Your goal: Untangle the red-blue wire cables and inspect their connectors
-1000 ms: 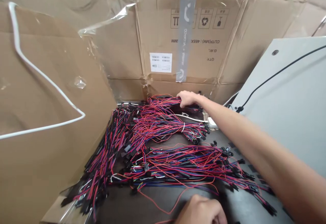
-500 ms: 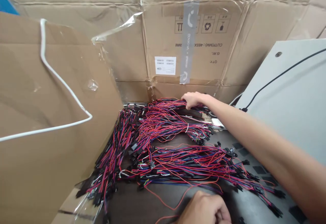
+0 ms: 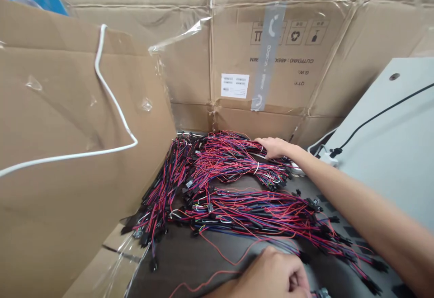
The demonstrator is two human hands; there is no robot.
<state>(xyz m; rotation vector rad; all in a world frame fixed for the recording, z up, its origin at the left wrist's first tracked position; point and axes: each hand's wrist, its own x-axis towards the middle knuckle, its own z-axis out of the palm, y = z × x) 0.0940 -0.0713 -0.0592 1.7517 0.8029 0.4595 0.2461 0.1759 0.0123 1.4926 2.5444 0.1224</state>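
Note:
At the back of the dark tabletop, my right hand [image 3: 272, 148] has its fingers and thumb closed around the end of the rear bundle of red and blue wires [image 3: 230, 140], beside a white tie. My left hand [image 3: 280, 273] is at the bottom edge, closed, with a wire harness [image 3: 320, 293] whose connector end shows just right of its fingertips. A second tied bundle [image 3: 224, 164] curves in front of the rear one. Nearer me a loose wire bundle [image 3: 257, 212] with black connectors lies crosswise, and another bundle [image 3: 166, 180] stands along the left.
Cardboard walls rise at the back [image 3: 190, 72] and left [image 3: 101, 176]. A white cable [image 3: 117, 103] hangs over the left panel. On the right are a pale panel [image 3: 389, 130], a black cord [image 3: 383, 112] and a white plug [image 3: 328, 157]. A loose red wire [image 3: 233, 262] loops across the tabletop.
The view has shifted, so the scene sits further right. My right hand has closed on the rear wire bundle's end. My left hand stays low, closed, with a connector now showing beside it.

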